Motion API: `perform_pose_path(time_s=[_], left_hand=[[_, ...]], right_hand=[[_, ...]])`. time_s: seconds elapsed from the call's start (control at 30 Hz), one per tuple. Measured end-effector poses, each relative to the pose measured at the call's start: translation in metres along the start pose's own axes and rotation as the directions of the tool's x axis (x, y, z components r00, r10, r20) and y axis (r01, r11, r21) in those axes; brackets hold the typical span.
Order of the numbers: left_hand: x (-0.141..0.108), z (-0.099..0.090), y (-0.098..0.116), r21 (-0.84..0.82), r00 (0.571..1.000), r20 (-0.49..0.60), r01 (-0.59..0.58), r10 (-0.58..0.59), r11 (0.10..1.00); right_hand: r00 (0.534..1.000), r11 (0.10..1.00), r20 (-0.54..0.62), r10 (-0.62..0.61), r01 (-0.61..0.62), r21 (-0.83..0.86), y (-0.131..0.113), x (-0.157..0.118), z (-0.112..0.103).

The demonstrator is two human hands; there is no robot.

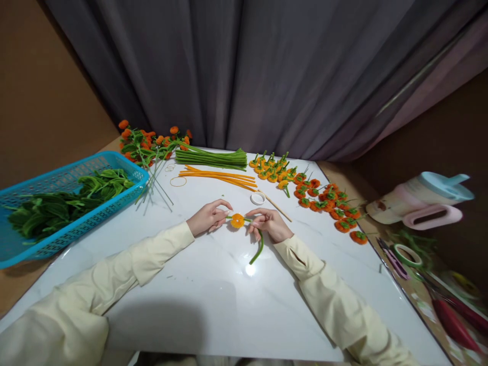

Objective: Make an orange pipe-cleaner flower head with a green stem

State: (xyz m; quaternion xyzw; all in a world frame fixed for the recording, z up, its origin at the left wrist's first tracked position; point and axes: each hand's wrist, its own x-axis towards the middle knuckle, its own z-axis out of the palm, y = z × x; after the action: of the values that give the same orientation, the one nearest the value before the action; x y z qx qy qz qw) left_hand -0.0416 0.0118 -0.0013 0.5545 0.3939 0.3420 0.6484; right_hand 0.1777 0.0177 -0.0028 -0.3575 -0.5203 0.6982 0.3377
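Between my two hands hangs a small yellow-orange pipe-cleaner flower, just above the white table. A green pipe cleaner passes by it, its long free end curving down below my right hand. My left hand is closed, pinching the short green end at the flower's left. On the other side, my right hand pinches the green pipe cleaner near the flower. The fingers partly hide where the green strand runs. Beyond the hands lie orange pipe cleaners and a bundle of green pipe cleaners.
Finished yellow flowers and orange flowers stand in rows at right. A white ring and a thin stick lie near my right hand. At left is a blue basket of leaves; at right, a tumbler and scissors.
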Motion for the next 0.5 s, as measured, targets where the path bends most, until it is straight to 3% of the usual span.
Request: perform_pose_path(time_s=[0.2, 0.5], left_hand=[[0.004, -0.002, 0.006, -0.090, 0.971, 0.214, 0.129, -0.107, 0.988], [0.001, -0.001, 0.003, 0.065, 0.979, 0.199, 0.030, -0.042, 0.997]], right_hand=[[1.000, 1.000, 0.008, -0.026, 0.026, 0.016, 0.002, 0.004, -0.002], [0.998, 1.000, 0.054, -0.023, 0.023, 0.002, 0.004, 0.004, 0.010]])
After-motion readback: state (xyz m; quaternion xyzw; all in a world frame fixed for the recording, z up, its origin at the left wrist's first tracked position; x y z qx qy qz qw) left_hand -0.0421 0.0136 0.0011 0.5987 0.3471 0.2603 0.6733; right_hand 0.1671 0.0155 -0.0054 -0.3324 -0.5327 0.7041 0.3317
